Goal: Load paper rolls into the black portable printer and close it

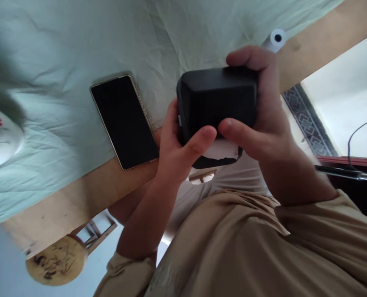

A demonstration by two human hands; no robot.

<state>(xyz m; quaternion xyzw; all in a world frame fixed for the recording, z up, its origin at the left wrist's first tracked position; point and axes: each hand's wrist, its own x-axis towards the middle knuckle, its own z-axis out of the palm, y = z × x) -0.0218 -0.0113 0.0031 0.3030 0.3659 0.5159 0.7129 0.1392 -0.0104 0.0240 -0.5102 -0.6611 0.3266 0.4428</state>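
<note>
Left hand (176,153), right hand (270,121) grip black device (217,99); phone (126,121) nearby

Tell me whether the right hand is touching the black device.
Touching. The head view shows the right hand gripping one end of the black device, its thumb lying on the surface.

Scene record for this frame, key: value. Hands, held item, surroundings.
left_hand: left hand grips device's left side, thumb on near face
right_hand: right hand grips device's right side, thumb on near face
held: boxy black device, white patch on lower part; exact type unclear
phone: smartphone, dark screen, partly on green cloth, partly on bare wooden table edge
roll: white roll, dark core, beyond right hand
floor: round-seated stool, lower left
</note>
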